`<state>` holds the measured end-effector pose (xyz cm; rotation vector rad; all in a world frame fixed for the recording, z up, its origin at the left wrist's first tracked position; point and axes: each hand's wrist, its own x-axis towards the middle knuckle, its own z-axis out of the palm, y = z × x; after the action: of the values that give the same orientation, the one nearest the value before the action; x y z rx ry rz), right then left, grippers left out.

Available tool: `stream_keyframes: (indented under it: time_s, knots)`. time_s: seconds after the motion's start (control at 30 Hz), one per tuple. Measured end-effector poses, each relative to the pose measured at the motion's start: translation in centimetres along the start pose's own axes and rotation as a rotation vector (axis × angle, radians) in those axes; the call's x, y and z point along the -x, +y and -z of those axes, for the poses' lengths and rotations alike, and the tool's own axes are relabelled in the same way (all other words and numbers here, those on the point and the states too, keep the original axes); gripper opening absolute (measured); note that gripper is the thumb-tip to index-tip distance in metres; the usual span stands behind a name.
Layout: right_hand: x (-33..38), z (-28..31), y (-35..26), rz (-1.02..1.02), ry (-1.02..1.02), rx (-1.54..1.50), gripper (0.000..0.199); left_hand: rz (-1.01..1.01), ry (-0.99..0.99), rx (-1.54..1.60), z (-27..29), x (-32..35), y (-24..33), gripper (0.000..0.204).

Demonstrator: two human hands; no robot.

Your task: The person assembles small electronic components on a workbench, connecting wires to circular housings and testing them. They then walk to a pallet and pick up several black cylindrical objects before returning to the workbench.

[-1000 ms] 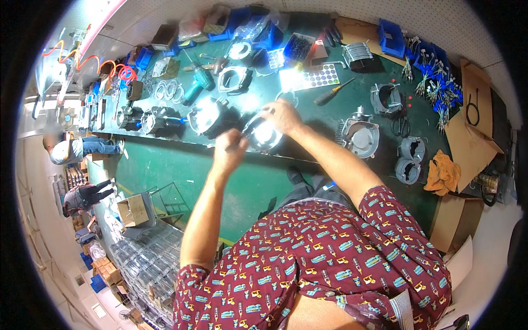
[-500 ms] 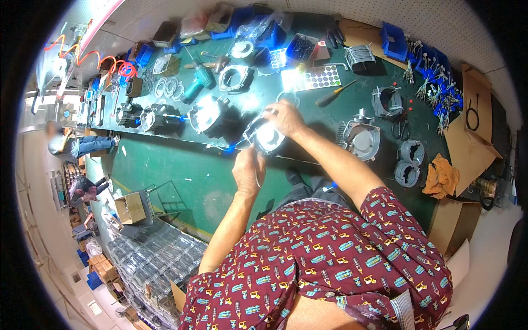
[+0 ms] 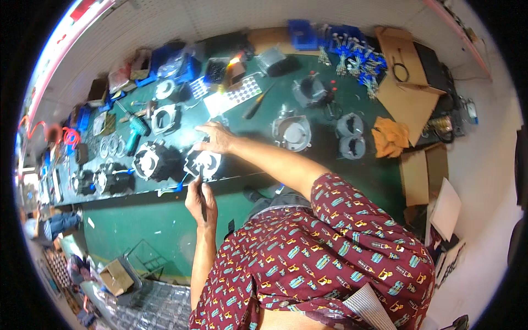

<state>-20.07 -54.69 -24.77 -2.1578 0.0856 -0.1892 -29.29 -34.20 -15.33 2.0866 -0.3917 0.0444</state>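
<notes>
At the left end of the green workbench (image 3: 330, 181) we see dark finned engine parts (image 3: 110, 179) near the front edge, with a teal power drill (image 3: 135, 132) lying behind them. Next comes another finned cylinder (image 3: 149, 162), just left of the one being worked on. Our left hand (image 3: 199, 201) sits just off the front edge, its fingers (image 3: 193, 190) curled closed around a thin dark tool (image 3: 202, 201) that points up toward the engine cylinder (image 3: 202, 162). That cylinder rests at the bench's front edge, directly above the left fingers and almost touching the tool tip. Our right hand (image 3: 215, 138) lies on the cylinder's far side, fingers spread loosely over its top; we cannot tell whether they grip it. Further right stands a grey cylinder (image 3: 291, 132), then two round sleeves (image 3: 351, 135) and an orange rag (image 3: 389, 136) toward the right end.
</notes>
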Motion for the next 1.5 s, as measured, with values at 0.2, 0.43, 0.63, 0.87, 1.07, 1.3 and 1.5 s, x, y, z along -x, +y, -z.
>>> stream_keyframes:
  time_s: [0.2,0.43,0.63,0.87,1.07,1.3,1.5]
  knots:
    - [4.9,14.5,1.4,0.117,0.226,0.202,0.063,0.013,-0.119,0.233,-0.9,2.3,1.2,0.028]
    - [10.2,22.8,6.3,0.033,-0.040,0.358,0.058,0.001,-0.224,0.247,-3.5,3.3,4.5,0.026]
    - [9.9,23.5,6.1,-0.057,-0.134,0.399,0.049,0.131,-0.306,0.373,-6.8,4.2,9.7,0.027]
    - [9.8,21.5,10.2,0.110,-0.046,0.078,0.042,0.244,-0.236,0.271,-14.5,5.0,12.1,0.027]
    - [10.2,22.3,8.5,0.069,-0.094,0.142,0.042,0.281,-0.199,-0.008,-16.3,2.4,12.6,0.028]
    - [10.0,22.4,9.0,0.095,-0.115,0.140,0.047,0.639,-0.363,0.078,-15.6,-1.9,12.8,0.024]
    - [10.0,22.5,9.5,0.135,-0.093,0.098,0.055,0.577,-0.422,-0.007,-16.4,-3.0,12.4,0.022]
